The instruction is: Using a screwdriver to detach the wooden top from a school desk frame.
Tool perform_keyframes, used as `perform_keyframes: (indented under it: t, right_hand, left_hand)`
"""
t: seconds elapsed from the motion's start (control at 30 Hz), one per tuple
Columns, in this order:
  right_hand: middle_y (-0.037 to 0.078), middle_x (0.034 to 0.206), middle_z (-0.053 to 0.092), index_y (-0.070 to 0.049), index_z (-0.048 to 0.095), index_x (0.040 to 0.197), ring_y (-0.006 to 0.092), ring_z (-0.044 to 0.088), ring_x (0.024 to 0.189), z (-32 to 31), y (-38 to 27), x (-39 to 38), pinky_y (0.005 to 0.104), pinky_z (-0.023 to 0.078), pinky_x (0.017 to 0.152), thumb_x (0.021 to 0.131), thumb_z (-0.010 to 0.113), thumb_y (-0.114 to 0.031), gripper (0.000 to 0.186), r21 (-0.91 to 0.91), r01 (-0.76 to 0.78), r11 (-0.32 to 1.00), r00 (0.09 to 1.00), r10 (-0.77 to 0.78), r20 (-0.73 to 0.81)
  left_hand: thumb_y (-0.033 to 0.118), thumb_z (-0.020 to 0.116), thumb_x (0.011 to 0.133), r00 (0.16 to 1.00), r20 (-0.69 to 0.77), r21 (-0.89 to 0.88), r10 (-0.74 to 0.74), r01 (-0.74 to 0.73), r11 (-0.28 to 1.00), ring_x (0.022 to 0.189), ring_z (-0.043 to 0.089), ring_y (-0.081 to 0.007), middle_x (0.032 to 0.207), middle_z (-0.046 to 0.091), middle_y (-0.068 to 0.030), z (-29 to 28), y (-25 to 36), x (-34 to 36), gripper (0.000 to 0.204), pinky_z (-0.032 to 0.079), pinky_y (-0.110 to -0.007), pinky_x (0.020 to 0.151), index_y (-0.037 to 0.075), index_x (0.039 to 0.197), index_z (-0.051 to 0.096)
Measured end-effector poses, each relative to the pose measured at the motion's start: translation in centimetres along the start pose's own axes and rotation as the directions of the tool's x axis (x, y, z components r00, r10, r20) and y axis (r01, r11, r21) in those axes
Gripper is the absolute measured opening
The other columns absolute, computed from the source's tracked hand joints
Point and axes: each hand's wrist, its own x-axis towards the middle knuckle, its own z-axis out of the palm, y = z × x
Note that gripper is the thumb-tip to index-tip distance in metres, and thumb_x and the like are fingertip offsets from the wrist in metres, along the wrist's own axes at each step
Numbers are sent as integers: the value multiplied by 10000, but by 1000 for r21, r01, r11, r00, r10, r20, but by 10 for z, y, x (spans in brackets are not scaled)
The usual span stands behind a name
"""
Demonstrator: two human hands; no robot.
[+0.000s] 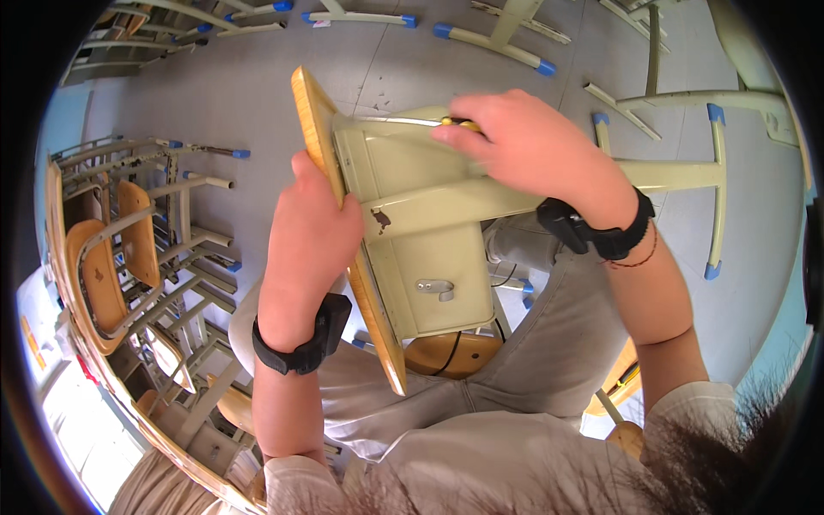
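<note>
A school desk lies tipped on its side before my lap. Its wooden top (375, 300) stands on edge at the left, and its cream metal drawer box (421, 257) and leg (446, 202) face me and extend right. My left hand (313, 227) is closed round the edge of the wooden top. In my right hand (524, 142), slightly blurred, is a screwdriver (399, 120) with a yellow and black handle. Its metal shaft points left toward the joint between top and box; whether the tip sits on a screw cannot be made out. A hook (435, 287) is fixed on the box.
Desks and chairs with wooden seats (101, 279) crowd the left. More metal desk legs with blue end caps (542, 66) stand across the far side and right. A wooden chair seat (451, 354) shows between my legs, with a dark cable over it.
</note>
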Motion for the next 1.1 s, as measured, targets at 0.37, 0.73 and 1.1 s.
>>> perform_keyframes:
  t: [0.37, 0.73, 1.1]
  right_hand:
    - [192, 757, 657, -58, 702, 935, 409, 642, 787, 19, -4, 20, 509, 504, 704, 948, 605, -381, 338, -10, -4, 1000, 1000, 4, 11]
    - [184, 773, 666, -52, 697, 940, 399, 647, 782, 35, -8, 20, 504, 509, 704, 956, 600, -391, 353, -16, 70, 997, 987, -67, 143]
    - [173, 826, 685, -45, 687, 934, 392, 661, 827, 38, -26, 23, 493, 529, 728, 956, 608, -391, 356, -15, 104, 994, 991, -102, 81]
  left_hand:
    - [96, 623, 869, 994, 5, -39, -107, 107, 994, 1056, 648, -430, 1110, 653, -258, 0, -7, -3, 477, 512, -452, 890, 5, 1287, 411]
    - [134, 743, 803, 991, -81, -42, -110, 107, 993, 991, 703, -347, 1063, 709, -202, -17, -35, -1, 487, 541, -409, 853, -4, 1225, 544]
    - [117, 754, 762, 987, 38, -104, -156, 159, 982, 875, 722, -259, 960, 736, -160, -32, -52, 24, 371, 548, -362, 811, -24, 1094, 669]
